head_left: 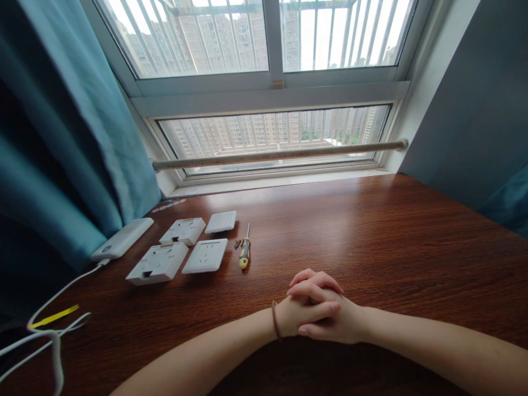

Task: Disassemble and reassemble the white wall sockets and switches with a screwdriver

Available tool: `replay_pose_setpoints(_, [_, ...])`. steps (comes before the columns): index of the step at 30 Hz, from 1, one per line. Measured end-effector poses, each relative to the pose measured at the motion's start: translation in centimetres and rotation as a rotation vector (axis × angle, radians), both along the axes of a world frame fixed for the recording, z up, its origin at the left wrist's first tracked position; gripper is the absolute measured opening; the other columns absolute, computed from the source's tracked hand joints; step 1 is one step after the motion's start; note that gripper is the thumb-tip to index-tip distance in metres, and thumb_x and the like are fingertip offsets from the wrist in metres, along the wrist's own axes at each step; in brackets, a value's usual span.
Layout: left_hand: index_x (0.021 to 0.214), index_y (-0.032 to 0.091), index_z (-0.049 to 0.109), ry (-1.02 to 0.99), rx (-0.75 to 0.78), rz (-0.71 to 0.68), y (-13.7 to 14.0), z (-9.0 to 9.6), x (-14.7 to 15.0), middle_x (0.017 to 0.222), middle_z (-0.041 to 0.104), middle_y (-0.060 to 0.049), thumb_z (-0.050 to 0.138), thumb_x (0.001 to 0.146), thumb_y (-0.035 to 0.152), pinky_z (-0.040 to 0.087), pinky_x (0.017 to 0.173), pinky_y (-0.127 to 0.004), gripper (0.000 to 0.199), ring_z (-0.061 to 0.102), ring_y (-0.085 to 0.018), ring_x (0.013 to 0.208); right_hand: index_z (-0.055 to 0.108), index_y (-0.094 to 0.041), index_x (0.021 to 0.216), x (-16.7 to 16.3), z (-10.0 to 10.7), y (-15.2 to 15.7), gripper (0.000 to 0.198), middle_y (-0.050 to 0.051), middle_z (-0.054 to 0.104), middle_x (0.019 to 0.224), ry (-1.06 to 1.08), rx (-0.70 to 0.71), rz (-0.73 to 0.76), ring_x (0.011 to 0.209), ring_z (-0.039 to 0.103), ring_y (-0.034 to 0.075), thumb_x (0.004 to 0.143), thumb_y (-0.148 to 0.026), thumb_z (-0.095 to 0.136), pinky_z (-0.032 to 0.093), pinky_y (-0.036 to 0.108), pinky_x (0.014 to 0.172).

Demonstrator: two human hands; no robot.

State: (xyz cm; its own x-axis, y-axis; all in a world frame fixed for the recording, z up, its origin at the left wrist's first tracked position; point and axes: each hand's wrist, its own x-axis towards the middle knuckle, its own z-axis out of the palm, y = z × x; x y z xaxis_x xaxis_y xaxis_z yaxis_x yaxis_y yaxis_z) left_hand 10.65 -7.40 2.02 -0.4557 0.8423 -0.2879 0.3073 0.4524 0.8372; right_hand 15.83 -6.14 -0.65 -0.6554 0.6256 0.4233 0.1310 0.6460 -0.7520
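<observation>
Left hand (292, 317) and right hand (348, 318) clasped together, fingers (324, 312) interlaced, a screwdriver (245, 253) laid on the table (371, 247) apart from them, farther off and to the left, screws (237, 243) placed just beside it

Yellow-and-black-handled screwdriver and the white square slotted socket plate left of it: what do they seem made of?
The screwdriver has a likely plastic handle, opaque yellow with dark, possibly rubbery insets; its thin grey shaft appears metal. The socket plate is probably moulded plastic: evenly white, smooth, low-gloss.
</observation>
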Motion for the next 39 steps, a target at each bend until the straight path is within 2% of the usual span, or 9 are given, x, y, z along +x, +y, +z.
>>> replay_pose_setpoints(6, [0.090, 0.020, 0.058, -0.024, 0.057, -0.204, 0.0, -0.4, -0.4, 0.098, 0.058, -0.002, 0.053, 0.076, 0.038, 0.045, 0.086, -0.027, 0.023, 0.050, -0.020, 0.108, 0.043, -0.025, 0.121, 0.0, -0.2, 0.1, 0.060, 0.008, 0.039, 0.112, 0.012, 0.007, 0.000, 0.111, 0.042, 0.022, 0.068, -0.033, 0.070, 0.044, 0.038, 0.089])
replay_pose_setpoints(11, [0.092, 0.022, 0.057, -0.002, 0.053, -0.051, -0.2, -0.3, -0.3, 0.105, 0.056, 0.000, 0.050, 0.078, 0.039, 0.045, 0.088, -0.028, 0.023, 0.049, -0.020, 0.111, 0.044, -0.024, 0.120, 0.0, -0.1, 0.0, 0.058, 0.008, 0.040, 0.113, 0.001, 0.005, -0.005, 0.111, 0.042, 0.022, 0.068, -0.033, 0.069, 0.044, 0.039, 0.089])
replay_pose_setpoints(17, [0.091, 0.023, 0.056, 0.019, 0.072, 0.023, -0.5, -0.4, 0.1, 0.113, 0.051, 0.002, 0.044, 0.082, 0.034, 0.040, 0.097, -0.026, 0.019, 0.044, -0.017, 0.118, 0.043, -0.024, 0.121, 0.1, -0.1, -0.1, 0.059, 0.008, 0.039, 0.113, -0.002, 0.006, -0.004, 0.110, 0.043, 0.021, 0.068, -0.033, 0.069, 0.044, 0.038, 0.089])
replay_pose_setpoints(19, [0.090, 0.022, 0.056, 0.024, 0.082, 0.020, -0.5, -0.6, 0.2, 0.112, 0.051, 0.002, 0.042, 0.084, 0.032, 0.037, 0.099, -0.024, 0.018, 0.043, -0.016, 0.119, 0.043, -0.025, 0.120, 0.1, -0.1, -0.1, 0.059, 0.008, 0.039, 0.113, -0.005, 0.006, -0.005, 0.111, 0.043, 0.021, 0.069, -0.033, 0.069, 0.044, 0.038, 0.089])
replay_pose_setpoints(22, [0.087, 0.022, 0.057, 0.019, 0.070, 0.002, -0.3, -0.8, -0.3, 0.106, 0.054, 0.002, 0.045, 0.082, 0.034, 0.042, 0.094, -0.024, 0.017, 0.048, -0.016, 0.114, 0.043, -0.025, 0.120, 0.0, -0.1, 0.0, 0.058, 0.008, 0.039, 0.113, -0.009, -0.005, -0.005, 0.111, 0.044, 0.022, 0.069, -0.033, 0.069, 0.044, 0.039, 0.089])
replay_pose_setpoints(27, [0.085, 0.022, 0.058, -0.013, 0.029, -0.197, 0.1, -0.7, -2.0, 0.096, 0.058, 0.000, 0.053, 0.077, 0.037, 0.046, 0.085, -0.025, 0.018, 0.052, -0.018, 0.106, 0.043, -0.025, 0.120, 0.0, -0.2, 0.0, 0.058, 0.007, 0.038, 0.113, 0.001, -0.009, -0.002, 0.110, 0.045, 0.022, 0.068, -0.033, 0.069, 0.044, 0.039, 0.088])
replay_pose_setpoints(28, [0.086, 0.022, 0.058, -0.015, 0.024, -0.199, 0.2, -0.6, -2.1, 0.095, 0.058, 0.000, 0.053, 0.077, 0.037, 0.046, 0.085, -0.025, 0.019, 0.052, -0.018, 0.106, 0.043, -0.025, 0.120, 0.0, -0.3, 0.1, 0.058, 0.007, 0.038, 0.113, 0.003, -0.007, -0.002, 0.110, 0.045, 0.022, 0.068, -0.033, 0.069, 0.044, 0.039, 0.088])
replay_pose_setpoints(33, [0.091, 0.023, 0.056, -0.001, 0.024, -0.016, 0.0, -0.6, -1.8, 0.100, 0.056, 0.001, 0.049, 0.078, 0.038, 0.046, 0.087, -0.026, 0.021, 0.052, -0.017, 0.106, 0.043, -0.025, 0.120, 0.0, -0.2, 0.0, 0.058, 0.007, 0.038, 0.113, 0.005, -0.005, 0.002, 0.109, 0.045, 0.021, 0.069, -0.032, 0.069, 0.044, 0.038, 0.088])
replay_pose_setpoints(39, [0.092, 0.025, 0.056, 0.009, 0.024, -0.066, -0.1, -0.8, -1.9, 0.104, 0.055, 0.001, 0.050, 0.077, 0.038, 0.045, 0.090, -0.029, 0.021, 0.051, -0.019, 0.109, 0.042, -0.026, 0.120, 0.0, 0.0, -0.1, 0.059, 0.007, 0.038, 0.113, 0.012, 0.008, 0.000, 0.109, 0.044, 0.020, 0.068, -0.030, 0.069, 0.044, 0.036, 0.088])
